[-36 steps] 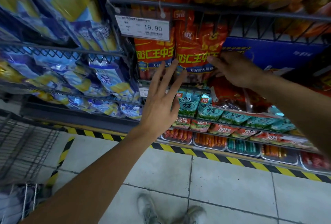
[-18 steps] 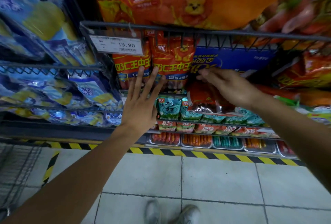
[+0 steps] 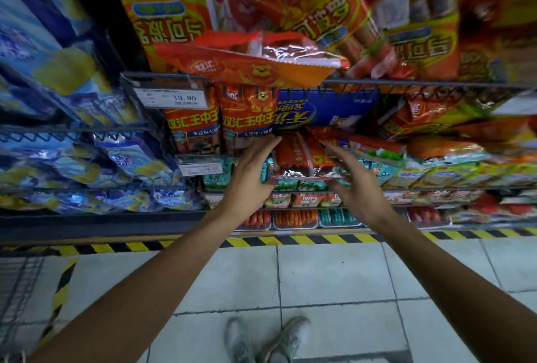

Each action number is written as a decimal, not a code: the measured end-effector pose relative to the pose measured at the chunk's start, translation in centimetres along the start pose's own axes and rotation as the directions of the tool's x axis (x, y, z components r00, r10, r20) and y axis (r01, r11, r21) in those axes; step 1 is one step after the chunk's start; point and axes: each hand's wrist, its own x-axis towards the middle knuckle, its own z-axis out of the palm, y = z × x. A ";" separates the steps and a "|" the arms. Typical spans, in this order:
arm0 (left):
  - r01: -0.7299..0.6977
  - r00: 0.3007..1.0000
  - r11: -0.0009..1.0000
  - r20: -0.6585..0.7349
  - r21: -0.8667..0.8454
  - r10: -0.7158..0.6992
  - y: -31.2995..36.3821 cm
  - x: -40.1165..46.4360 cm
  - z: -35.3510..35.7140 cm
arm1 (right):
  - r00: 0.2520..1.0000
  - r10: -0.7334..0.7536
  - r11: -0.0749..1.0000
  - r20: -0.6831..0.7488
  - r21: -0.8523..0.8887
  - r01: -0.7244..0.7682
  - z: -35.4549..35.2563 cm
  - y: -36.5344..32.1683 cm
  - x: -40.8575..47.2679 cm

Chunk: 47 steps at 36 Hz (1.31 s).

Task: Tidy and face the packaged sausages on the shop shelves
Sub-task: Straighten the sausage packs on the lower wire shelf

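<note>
Both hands flank a red sausage pack on the wire shelf

Left hand (image 3: 252, 176) and right hand (image 3: 359, 188), fingers spread and released, sit either side of the red sausage pack (image 3: 303, 156) leaning out below the shelf rail (image 3: 406, 83).

Dim, bluish shop light; the pale floor tiles (image 3: 325, 275) catch the most of it. Glare glints off the clear sausage wrapper (image 3: 293, 51) overhead. Wide-angle bending warps the shelf rails (image 3: 406, 83), and the blue packets (image 3: 43, 43) at left smear into blur.
</note>
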 end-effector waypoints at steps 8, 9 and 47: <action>-0.040 0.998 0.998 -0.059 -0.052 0.037 -0.7 1.5 1.0 | 0.998 -0.024 0.998 -0.053 -0.054 0.021 1.7 1.7 2.6; -0.043 0.996 0.997 -0.084 -0.059 0.038 -0.7 1.6 0.9 | 0.997 -0.019 0.999 -0.071 -0.047 0.015 1.6 1.5 2.8; 0.023 0.870 0.963 -0.470 -0.268 -0.152 1.0 4.2 3.2 | 0.917 -0.162 0.939 -0.363 -0.344 0.030 3.5 0.8 7.7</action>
